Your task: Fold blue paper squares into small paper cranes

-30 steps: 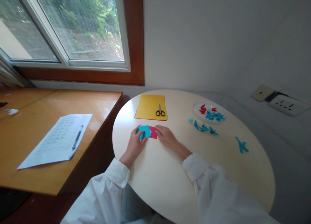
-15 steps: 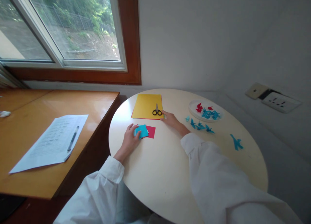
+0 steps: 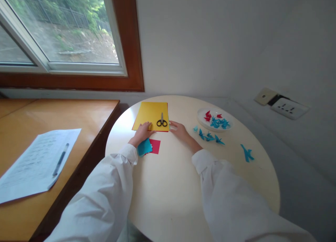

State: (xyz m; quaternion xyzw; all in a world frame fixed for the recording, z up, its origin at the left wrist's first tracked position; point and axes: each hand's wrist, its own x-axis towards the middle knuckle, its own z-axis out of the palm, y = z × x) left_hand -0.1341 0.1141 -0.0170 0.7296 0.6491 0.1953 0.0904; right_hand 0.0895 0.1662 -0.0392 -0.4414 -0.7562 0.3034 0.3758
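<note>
My left hand (image 3: 143, 132) rests with fingers stretched over the near edge of the yellow paper stack (image 3: 149, 114). Under its wrist lie blue paper squares (image 3: 144, 148), partly covering a red paper square (image 3: 155, 146). At the stack's right edge, my right hand (image 3: 179, 130) touches the corner with its fingers extended. Black-handled scissors (image 3: 162, 121) lie on the yellow paper between my hands, their blades pointing away from me.
A white plate (image 3: 201, 120) holds red and blue folded paper cranes. Several blue cranes (image 3: 209, 137) stand in front of it, and a blue folded piece (image 3: 247, 153) lies farther right. On the wooden desk (image 3: 86, 112) at left, a pen (image 3: 61, 159) rests on printed sheets (image 3: 31, 158).
My left hand has left the blue squares and moved forward onto the yellow stack. My right hand stays at the stack's right corner. The view has swung slightly right.
</note>
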